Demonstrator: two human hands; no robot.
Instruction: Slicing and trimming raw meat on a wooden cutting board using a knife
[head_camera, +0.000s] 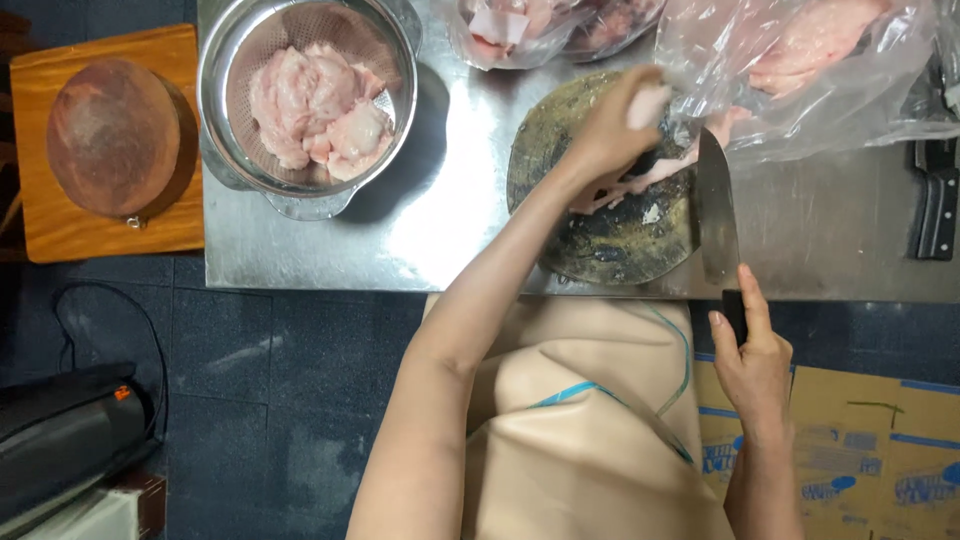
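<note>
Table: steel table (450, 240) bears the work
Colander: metal colander (306, 100) keeps cut meat draining
Board: round chopping board (610, 235) under raw meat (655, 172)
Left hand (612, 130): fingers clamped on the meat, steadying it
Right hand (752, 360): fingers wrapped round the cleaver (716, 205) handle; blade beside the meat

You have one round dark cutting board (610, 240) on the steel bench (450, 220). One broad-bladed cleaver (716, 205). One metal colander (300, 100) with pale raw meat inside. Two round wooden boards counted: the second, reddish-brown (112, 135), sits on one square wooden stand (60, 235). Three clear plastic bags (800, 70) of meat. Two black-handled knives (937, 200) at your right edge.
</note>
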